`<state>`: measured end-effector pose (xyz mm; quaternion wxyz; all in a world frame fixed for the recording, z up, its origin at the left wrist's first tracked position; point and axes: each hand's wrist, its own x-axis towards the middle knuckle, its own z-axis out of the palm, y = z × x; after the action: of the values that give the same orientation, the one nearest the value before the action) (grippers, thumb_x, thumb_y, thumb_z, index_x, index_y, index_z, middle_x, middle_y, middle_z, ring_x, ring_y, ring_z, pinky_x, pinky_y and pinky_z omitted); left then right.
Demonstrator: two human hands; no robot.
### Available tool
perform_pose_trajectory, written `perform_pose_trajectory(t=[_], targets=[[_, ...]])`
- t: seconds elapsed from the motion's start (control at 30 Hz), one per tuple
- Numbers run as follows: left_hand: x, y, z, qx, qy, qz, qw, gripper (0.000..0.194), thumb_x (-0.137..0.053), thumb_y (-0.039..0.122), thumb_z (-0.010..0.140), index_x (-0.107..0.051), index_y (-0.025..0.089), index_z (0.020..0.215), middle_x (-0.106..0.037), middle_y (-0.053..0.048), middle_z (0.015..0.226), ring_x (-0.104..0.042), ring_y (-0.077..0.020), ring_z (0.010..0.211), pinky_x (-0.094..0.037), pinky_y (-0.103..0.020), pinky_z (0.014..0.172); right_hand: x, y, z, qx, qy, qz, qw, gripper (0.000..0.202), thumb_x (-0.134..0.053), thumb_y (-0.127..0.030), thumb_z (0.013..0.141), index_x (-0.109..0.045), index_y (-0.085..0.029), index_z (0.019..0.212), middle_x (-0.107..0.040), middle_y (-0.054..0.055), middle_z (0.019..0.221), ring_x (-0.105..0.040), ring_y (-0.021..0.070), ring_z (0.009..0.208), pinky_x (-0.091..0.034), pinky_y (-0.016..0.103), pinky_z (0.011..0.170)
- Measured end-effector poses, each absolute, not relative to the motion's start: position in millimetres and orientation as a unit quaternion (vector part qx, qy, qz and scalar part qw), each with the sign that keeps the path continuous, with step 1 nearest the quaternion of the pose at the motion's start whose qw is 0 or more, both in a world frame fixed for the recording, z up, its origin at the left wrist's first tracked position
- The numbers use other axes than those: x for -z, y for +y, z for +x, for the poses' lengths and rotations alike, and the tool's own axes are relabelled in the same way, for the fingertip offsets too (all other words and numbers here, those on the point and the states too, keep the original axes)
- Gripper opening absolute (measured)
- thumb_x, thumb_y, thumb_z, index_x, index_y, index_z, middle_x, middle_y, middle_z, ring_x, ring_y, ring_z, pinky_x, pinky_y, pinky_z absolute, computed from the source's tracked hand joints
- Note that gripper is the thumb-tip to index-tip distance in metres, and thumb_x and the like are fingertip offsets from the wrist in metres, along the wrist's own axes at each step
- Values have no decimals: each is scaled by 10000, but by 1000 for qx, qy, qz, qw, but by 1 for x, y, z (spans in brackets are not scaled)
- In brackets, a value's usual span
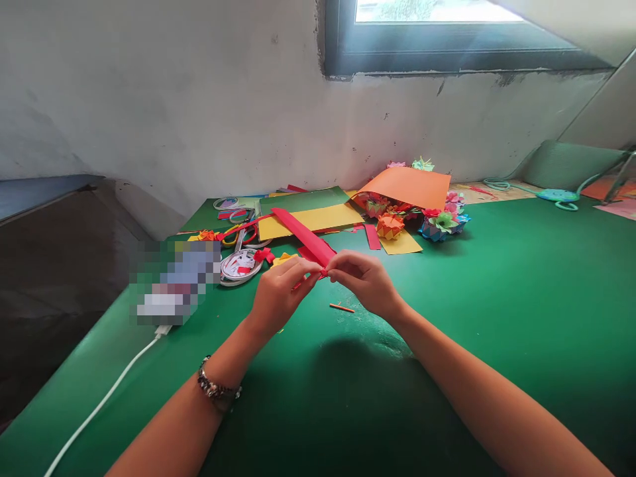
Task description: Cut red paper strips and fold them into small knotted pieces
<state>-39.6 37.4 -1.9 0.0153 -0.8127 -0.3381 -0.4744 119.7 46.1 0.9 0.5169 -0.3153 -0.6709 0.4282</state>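
My left hand [289, 285] and my right hand [362, 279] meet fingertip to fingertip above the green table [497, 298]. Between them is a small piece of red paper [324, 272], pinched from both sides; its shape is mostly hidden by the fingers. A long red paper strip [303, 233] lies just behind the hands, slanting up to the left. Below the fingertips a thin orange stick [342, 308] rests on the table. Red [264, 255] and yellow [285, 259] paper pieces lie behind my left hand.
Scissors [242, 233] and a tape roll [241, 264] lie at the back left, by a blurred device [181, 281] with a white cable [104, 401]. Yellow paper [311, 221], an orange sheet [410, 187] and paper flowers [444, 222] lie along the back, before the wall.
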Motion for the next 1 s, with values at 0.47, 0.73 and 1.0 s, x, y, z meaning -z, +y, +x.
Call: perform_pose_trajectory(t=[0.47, 0.73, 1.0], targets=[[3, 41, -41, 434, -311, -838, 116, 119, -461, 160, 832, -551, 193, 762, -652, 7, 711, -569, -88, 605, -403, -167, 524, 3, 49, 120, -478, -646, -306, 509, 138, -677, -304, 633, -597, -192, 640, -588, -40, 621, -523, 60, 553, -475, 223, 565], [2, 40, -43, 453, -309, -836, -12, 49, -537, 204, 774, -537, 176, 813, -597, 20, 713, -458, -35, 453, -410, -149, 465, 3, 49, 119, -491, -637, -292, 518, 86, -667, -217, 645, -594, -174, 657, -581, -39, 610, -526, 52, 565, -471, 202, 560], [4, 43, -45, 445, -330, -832, 25, 43, -514, 205, 799, -536, 175, 777, -590, 15, 692, -478, -50, 475, -408, -163, 468, 6, 47, 117, -493, -646, -256, 523, 123, -624, -147, 684, -583, -178, 796, -607, -15, 746, -592, 73, 720, -514, 225, 705]])
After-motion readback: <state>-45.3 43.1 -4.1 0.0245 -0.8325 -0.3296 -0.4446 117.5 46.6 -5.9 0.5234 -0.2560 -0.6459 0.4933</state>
